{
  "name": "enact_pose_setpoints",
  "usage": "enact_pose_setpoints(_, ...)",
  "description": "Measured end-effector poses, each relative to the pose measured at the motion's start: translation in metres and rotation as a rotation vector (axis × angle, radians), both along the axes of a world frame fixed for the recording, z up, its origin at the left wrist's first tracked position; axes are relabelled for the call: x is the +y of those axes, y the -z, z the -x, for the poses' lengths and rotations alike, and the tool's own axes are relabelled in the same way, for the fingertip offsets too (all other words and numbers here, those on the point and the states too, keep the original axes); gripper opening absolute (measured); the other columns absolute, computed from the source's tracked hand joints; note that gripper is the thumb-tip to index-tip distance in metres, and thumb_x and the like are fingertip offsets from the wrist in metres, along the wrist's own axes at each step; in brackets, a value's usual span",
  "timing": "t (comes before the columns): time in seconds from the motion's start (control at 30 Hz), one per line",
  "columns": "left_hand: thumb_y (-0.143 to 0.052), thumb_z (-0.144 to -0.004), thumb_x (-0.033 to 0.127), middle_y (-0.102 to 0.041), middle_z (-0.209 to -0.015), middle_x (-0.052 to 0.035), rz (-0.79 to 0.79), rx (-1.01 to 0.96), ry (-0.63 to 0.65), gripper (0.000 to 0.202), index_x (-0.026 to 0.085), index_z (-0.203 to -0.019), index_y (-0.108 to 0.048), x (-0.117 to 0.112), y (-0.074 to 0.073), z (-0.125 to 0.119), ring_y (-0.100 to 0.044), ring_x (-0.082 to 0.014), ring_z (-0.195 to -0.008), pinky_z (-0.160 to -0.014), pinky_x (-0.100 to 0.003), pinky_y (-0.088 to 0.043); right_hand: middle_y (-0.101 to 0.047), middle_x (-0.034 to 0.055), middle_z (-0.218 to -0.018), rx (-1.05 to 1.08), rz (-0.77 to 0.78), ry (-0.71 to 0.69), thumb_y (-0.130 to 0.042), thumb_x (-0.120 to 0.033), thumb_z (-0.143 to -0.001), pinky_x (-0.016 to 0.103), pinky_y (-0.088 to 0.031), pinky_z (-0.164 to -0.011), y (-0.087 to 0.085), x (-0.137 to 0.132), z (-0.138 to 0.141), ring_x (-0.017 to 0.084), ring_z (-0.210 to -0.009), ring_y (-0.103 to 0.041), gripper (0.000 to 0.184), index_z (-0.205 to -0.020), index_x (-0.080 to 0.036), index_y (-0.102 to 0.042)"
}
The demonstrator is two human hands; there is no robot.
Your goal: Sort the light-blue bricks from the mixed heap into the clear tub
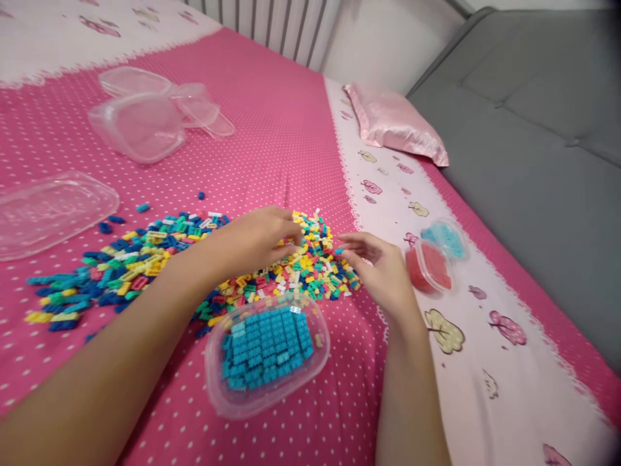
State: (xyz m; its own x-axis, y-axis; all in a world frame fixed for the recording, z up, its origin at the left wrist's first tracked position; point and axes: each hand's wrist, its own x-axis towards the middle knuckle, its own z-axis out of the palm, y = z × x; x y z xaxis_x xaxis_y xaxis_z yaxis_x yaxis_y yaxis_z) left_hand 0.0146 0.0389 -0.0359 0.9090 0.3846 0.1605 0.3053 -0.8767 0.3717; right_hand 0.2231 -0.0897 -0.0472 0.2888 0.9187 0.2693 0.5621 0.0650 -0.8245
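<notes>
A spread pile of small toy building bricks in blue, green, yellow, pink and white lies across the pink sheet. My left hand reaches over the middle of it, thumb and forefinger apart, with yellow bricks showing in the gap; its other fingertips are hidden. At the pile's right edge, my right hand pinches a small blue brick between thumb and fingers. Between my forearms stands a clear plastic tub, holding teal bricks packed in tidy rows.
Clear empty tubs lie at the back left, with a clear lid nearer. To the right sit a tub of red pieces and one of light blue pieces. Beyond are a pink pillow and a grey padded headboard.
</notes>
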Motion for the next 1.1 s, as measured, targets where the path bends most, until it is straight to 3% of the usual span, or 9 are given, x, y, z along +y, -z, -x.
enact_pose_setpoints(0.1, -0.06, -0.094, 0.031, -0.071, -0.098, -0.0045, 0.078, -0.141, 0.086, 0.018, 0.018, -0.1, -0.07, -0.011, -0.01, -0.003, -0.061, -0.0162, -0.092, -0.082, -0.026, -0.04, -0.077, 0.0033, -0.09, 0.114, -0.059, -0.006, -0.072, -0.025, -0.08, 0.034, -0.058, -0.08, -0.004, 0.001, 0.021, 0.018, -0.083, -0.072, 0.013, -0.093, -0.021, -0.072)
enact_pose_setpoints(0.23, -0.064, -0.092, 0.031, -0.071, -0.085, -0.0021, 0.089, -0.211, 0.059, 0.017, 0.015, -0.088, -0.07, -0.017, -0.014, -0.005, -0.06, -0.0129, -0.078, -0.072, -0.025, -0.038, -0.076, 0.0011, -0.084, 0.179, -0.102, 0.005, -0.076, -0.024, -0.078, 0.032, -0.059, -0.076, -0.008, -0.001, 0.039, 0.017, -0.079, -0.072, 0.008, -0.086, -0.023, -0.073)
enact_pose_setpoints(0.47, -0.061, -0.092, 0.027, -0.071, -0.087, -0.0017, 0.09, -0.205, 0.029, 0.014, 0.016, -0.09, -0.069, -0.016, -0.012, -0.003, -0.059, -0.0115, -0.074, -0.068, -0.025, -0.035, -0.076, 0.0007, -0.084, 0.098, -0.049, -0.002, -0.075, -0.023, -0.078, 0.031, -0.06, -0.074, -0.006, -0.002, 0.036, 0.016, -0.077, -0.072, 0.008, -0.087, -0.024, -0.074)
enact_pose_setpoints(0.73, -0.066, -0.087, 0.024, -0.072, -0.087, -0.0023, 0.067, -0.183, 0.038, 0.009, 0.016, -0.09, -0.068, -0.013, -0.01, -0.001, -0.059, -0.0126, -0.075, -0.068, -0.025, -0.036, -0.076, 0.0002, -0.086, 0.063, -0.093, -0.04, -0.076, -0.018, -0.076, 0.031, -0.06, -0.077, -0.008, -0.003, 0.043, 0.016, -0.08, -0.072, 0.022, -0.096, -0.023, -0.07)
enact_pose_setpoints(0.93, -0.066, -0.087, 0.026, -0.071, -0.084, -0.0013, 0.087, -0.195, 0.041, 0.011, 0.016, -0.088, -0.07, -0.013, -0.011, -0.001, -0.06, -0.0113, -0.074, -0.066, -0.024, -0.036, -0.078, 0.0029, -0.091, -0.031, -0.014, -0.026, -0.075, -0.022, -0.08, 0.037, -0.058, -0.08, -0.006, -0.002, 0.042, 0.02, -0.086, -0.073, 0.012, -0.092, -0.023, -0.074)
enact_pose_setpoints(1.1, -0.068, -0.087, 0.027, -0.073, -0.086, -0.001, 0.113, -0.149, 0.032, 0.011, 0.017, -0.09, -0.072, -0.006, -0.012, 0.006, -0.062, -0.0114, -0.076, -0.066, -0.024, -0.036, -0.077, 0.0009, -0.085, -0.147, -0.01, 0.01, -0.072, -0.022, -0.083, 0.036, -0.057, -0.077, -0.01, -0.006, 0.046, 0.019, -0.078, -0.071, 0.005, -0.088, -0.023, -0.074)
